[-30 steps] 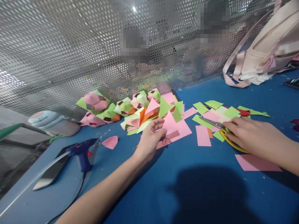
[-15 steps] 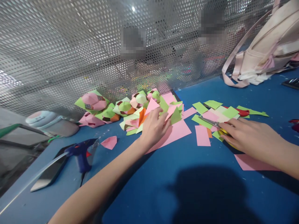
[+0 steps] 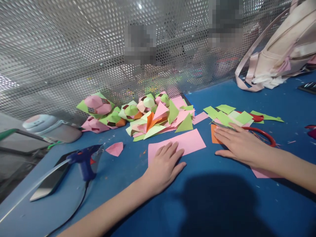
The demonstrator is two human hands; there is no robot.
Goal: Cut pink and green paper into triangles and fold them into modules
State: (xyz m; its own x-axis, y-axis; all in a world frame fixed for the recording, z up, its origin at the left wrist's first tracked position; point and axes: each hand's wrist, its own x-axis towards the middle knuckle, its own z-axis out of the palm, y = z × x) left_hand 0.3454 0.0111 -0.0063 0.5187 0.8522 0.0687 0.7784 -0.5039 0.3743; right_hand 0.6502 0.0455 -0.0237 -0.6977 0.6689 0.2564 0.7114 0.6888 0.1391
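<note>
My left hand (image 3: 166,166) lies open on a pink paper sheet (image 3: 191,141), its fingers stretched out and slightly curved. My right hand (image 3: 238,146) is spread flat, palm down, over an orange paper piece (image 3: 214,134) and a pair of scissors. The scissors' grey blade (image 3: 223,125) shows just beyond its fingers, and a red handle loop (image 3: 268,134) beside the wrist. Green and pale paper cutouts (image 3: 224,118) lie behind this hand. Behind my left hand is a heap of folded and cut paper pieces (image 3: 155,125) in pink, green and orange.
Folded paper shapes (image 3: 98,110) stand along a perforated metal panel (image 3: 103,72). At left are a blue glue gun (image 3: 85,161) with its cord, a dark phone-like slab (image 3: 53,181), a pink folded piece (image 3: 115,149) and a rounded pouch (image 3: 53,128). A pale bag (image 3: 283,49) sits back right.
My left hand has come off the paper heap, nearer me, onto the pink sheet. My right hand has let go of the scissors and flattened. The small pink rectangle is no longer visible beside it.
</note>
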